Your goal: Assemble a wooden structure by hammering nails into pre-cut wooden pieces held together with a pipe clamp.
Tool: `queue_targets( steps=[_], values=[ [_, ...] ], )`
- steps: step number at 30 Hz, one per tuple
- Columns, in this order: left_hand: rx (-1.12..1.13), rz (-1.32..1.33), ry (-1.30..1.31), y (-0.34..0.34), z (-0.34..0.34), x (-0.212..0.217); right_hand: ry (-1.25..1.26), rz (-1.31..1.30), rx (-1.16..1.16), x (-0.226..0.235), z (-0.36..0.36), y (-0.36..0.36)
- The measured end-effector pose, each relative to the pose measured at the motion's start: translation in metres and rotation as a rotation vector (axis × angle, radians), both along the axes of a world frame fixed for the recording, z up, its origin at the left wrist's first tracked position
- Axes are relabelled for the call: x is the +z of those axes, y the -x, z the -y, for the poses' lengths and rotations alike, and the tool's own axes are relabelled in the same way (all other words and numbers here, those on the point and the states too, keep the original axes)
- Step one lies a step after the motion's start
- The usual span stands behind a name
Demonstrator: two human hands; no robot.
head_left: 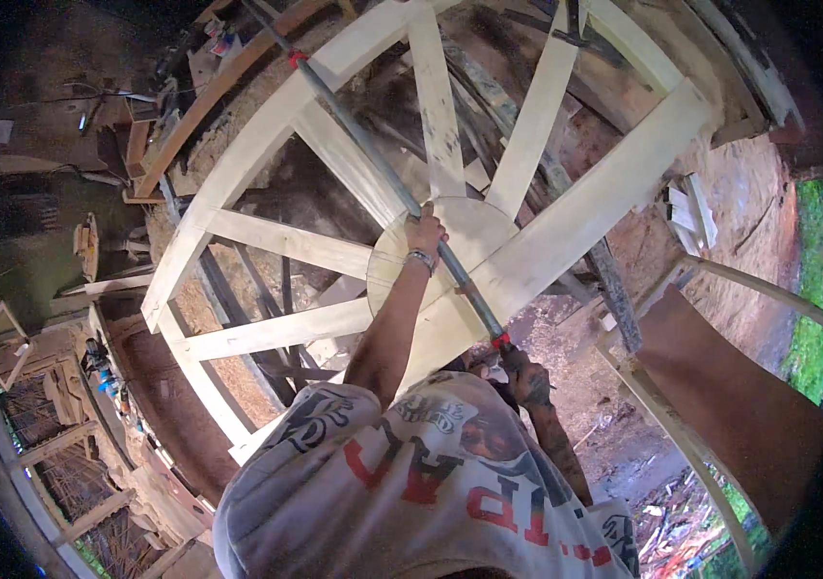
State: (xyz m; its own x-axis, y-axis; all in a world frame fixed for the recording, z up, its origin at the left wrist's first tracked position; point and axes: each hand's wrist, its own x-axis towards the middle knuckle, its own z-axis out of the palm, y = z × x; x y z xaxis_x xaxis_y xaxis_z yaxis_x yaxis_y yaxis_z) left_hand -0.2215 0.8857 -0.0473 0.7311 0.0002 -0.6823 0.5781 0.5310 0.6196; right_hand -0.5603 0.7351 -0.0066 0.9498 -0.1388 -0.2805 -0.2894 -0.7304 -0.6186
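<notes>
A long grey pipe clamp (358, 145) with red fittings lies slanting across a half-round pale wooden frame (243, 159). My left hand (424, 234) is closed around its pipe, over the round wooden hub (469, 222) where the frame's spokes meet. Close to my body, my right hand (527, 383) is closed at the clamp's near end, just past the lower red fitting (500, 340). What its fingers grip looks like the clamp's screw handle, partly hidden by the hand. A straight, wide board (604, 188) forms the frame's right side. Another clamp (571, 29) sits at the far rim.
Dark timbers (614, 294) support the frame from below. At the right stand a brown sheet (730, 376) and a light wooden rail (764, 289). Offcuts (691, 212) lie on the dirt floor. Tools (103, 367) and scrap wood line the left.
</notes>
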Motion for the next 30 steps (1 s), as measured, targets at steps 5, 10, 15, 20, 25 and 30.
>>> queue_targets(
  steps=[5,10,15,20,25,30],
  values=[
    [0.015,0.032,0.050,-0.006,0.013,-0.017,-0.062,0.056,0.126,-0.027,0.042,-0.005],
    [0.040,0.042,-0.300,0.000,0.030,-0.003,-0.196,-0.038,0.079,-0.001,0.039,-0.021],
    [-0.006,0.080,-0.532,0.000,0.024,-0.021,-0.205,0.009,0.148,-0.034,0.039,-0.016],
    [0.117,0.022,0.199,-0.022,0.017,-0.054,-0.045,0.010,0.101,-0.073,0.052,-0.006],
    [-0.108,0.263,-0.319,-0.018,0.004,-0.077,-0.184,-0.119,0.096,-0.037,0.068,-0.023],
    [0.004,0.102,-0.131,-0.006,-0.001,-0.066,-0.179,0.078,0.185,-0.044,0.055,-0.015]
  ],
)
